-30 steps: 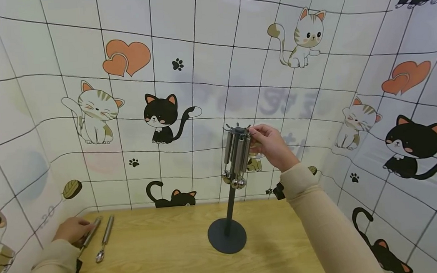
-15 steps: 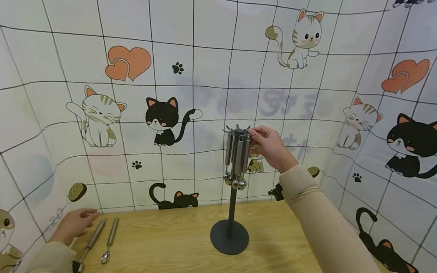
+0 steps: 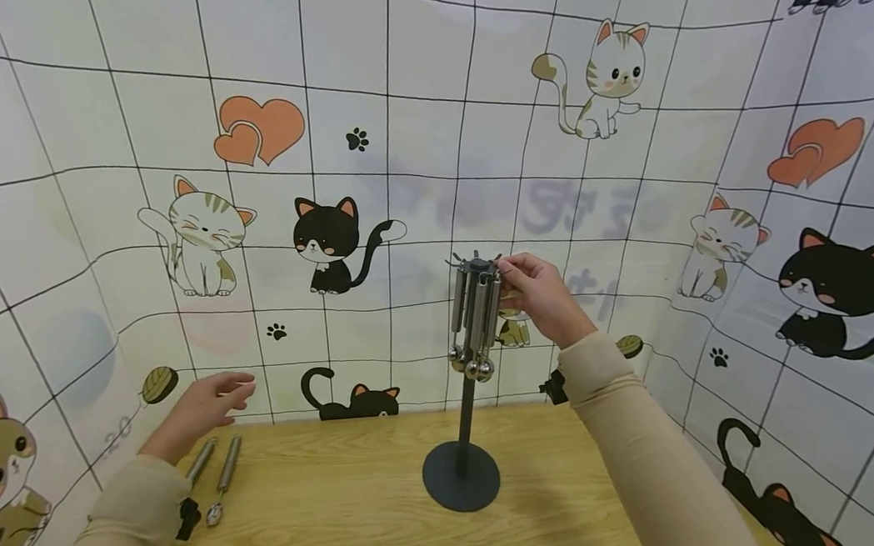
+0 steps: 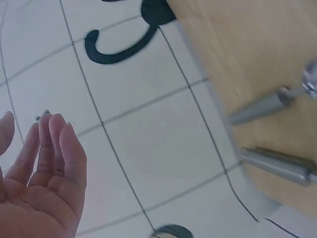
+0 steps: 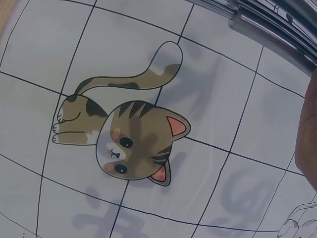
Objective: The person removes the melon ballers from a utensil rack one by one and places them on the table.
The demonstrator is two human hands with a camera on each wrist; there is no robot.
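Observation:
A dark stand with a round base and a ring of hooks carries several silver-handled utensils with shiny rounded ends. My right hand pinches the top end of a silver handle at the stand's right side; the fingertips partly hide the hook there. At the left, my left hand hovers with relaxed fingers and holds nothing; its palm also shows in the left wrist view. Below it lie a small metal scoop and a silver-handled tool with a black end, partly covered by the sleeve.
The wooden tabletop meets a wall covering printed with cats, hearts and grid lines. This covering also closes in the left and right sides. A few silver handles cross the top corner of the right wrist view.
My left hand has let go of the black-ended tool, lifted off it and moved right and up. The right hand stays at the stand's top.

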